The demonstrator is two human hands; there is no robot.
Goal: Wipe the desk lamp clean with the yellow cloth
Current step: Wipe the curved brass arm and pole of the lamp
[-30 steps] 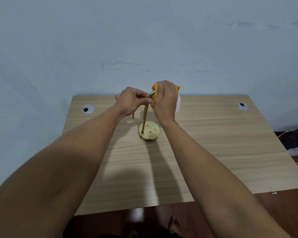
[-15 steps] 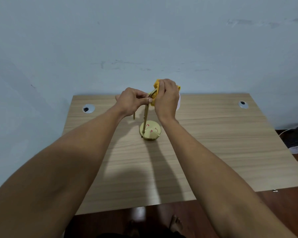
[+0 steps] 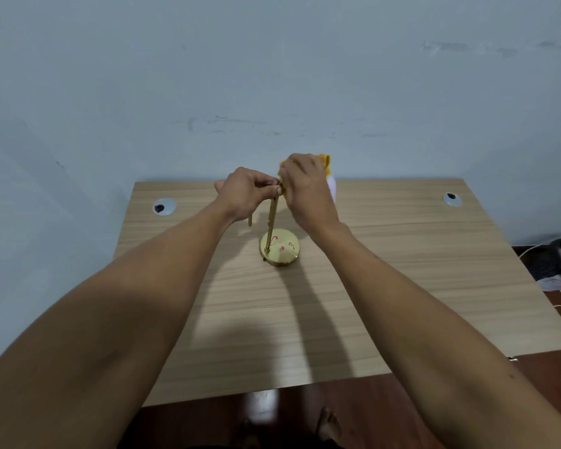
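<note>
The brass desk lamp (image 3: 272, 218) stood upright near the middle of the wooden desk (image 3: 402, 270), round base flat. The yellow cloth (image 3: 325, 162) was bunched against its top.

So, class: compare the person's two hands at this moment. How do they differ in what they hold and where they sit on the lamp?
The left hand pinches the bare brass lamp near the top of its stem; the right hand grips the yellow cloth. The right hand sits slightly higher and farther back than the left. Both are closed, meeting at the lamp's top.

yellow cloth (image 3: 327, 161) higher, farther right
</note>
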